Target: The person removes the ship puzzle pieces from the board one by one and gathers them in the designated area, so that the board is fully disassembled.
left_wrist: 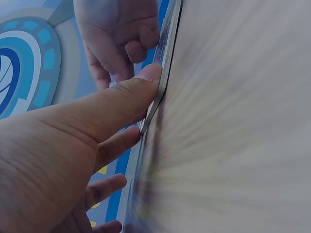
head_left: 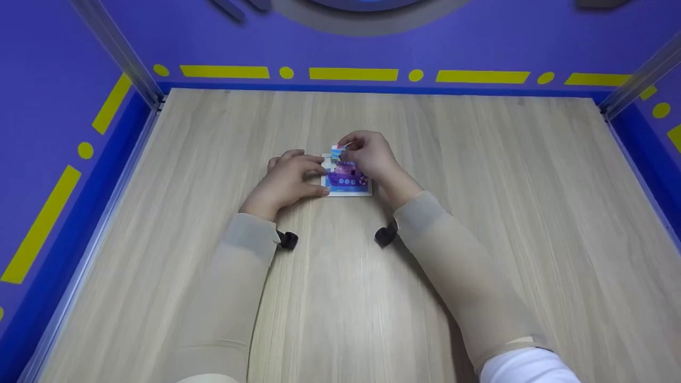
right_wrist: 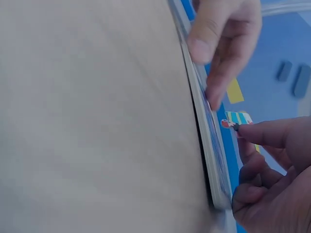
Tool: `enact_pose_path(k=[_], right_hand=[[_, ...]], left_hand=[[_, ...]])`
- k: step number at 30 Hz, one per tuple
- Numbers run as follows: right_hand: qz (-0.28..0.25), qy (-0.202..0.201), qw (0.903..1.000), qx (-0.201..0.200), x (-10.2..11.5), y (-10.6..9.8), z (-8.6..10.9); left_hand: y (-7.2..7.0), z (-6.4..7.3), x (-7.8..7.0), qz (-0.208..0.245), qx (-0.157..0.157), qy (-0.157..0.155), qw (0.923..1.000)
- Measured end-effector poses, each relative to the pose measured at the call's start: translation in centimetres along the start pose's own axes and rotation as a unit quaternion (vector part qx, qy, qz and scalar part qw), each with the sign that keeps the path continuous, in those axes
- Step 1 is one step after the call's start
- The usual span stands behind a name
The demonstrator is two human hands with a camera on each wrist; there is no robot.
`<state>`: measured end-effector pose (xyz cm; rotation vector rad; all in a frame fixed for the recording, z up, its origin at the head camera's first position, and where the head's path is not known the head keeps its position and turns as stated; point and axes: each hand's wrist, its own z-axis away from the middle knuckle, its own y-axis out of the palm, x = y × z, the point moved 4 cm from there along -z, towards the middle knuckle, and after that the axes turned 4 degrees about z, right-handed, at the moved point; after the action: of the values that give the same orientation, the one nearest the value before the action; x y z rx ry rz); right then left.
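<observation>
A small jigsaw puzzle board [head_left: 348, 189] with a purple and blue ship picture and a white border lies flat on the table. My right hand [head_left: 373, 157] pinches a small jigsaw puzzle piece [right_wrist: 238, 118] between thumb and index finger, over the board's upper part. Striped blue and white, the piece has a bit of red at its edge. My left hand [head_left: 290, 178] rests at the board's left side, fingers spread and nearly straight. Its thumb [left_wrist: 146, 75] presses on the lower left corner of the board, while the index fingertip touches the left edge.
The wood-grain table [head_left: 319, 298] is bordered by blue panels [head_left: 367, 48] with yellow dashes and dots at the back and sides. Metal posts [head_left: 119, 50] stand at the back corners. A black wrist camera [head_left: 288, 240] sits beside each wrist.
</observation>
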<state>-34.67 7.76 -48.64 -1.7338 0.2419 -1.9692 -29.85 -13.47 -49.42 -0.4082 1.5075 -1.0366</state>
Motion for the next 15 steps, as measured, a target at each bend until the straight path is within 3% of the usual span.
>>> enact_pose_path(k=[10,15], right_hand=[[-0.107,0.036,0.9919,-0.059,-2.8,-5.0,-0.2],[-0.135,0.046,0.9859,-0.087,-3.8,-7.3,-1.0]], left_hand=[[0.3,0.1,0.1,-0.008,0.006,-0.008,0.9999],[0.1,0.1,0.1,-0.006,0.000,-0.007,1.0000]])
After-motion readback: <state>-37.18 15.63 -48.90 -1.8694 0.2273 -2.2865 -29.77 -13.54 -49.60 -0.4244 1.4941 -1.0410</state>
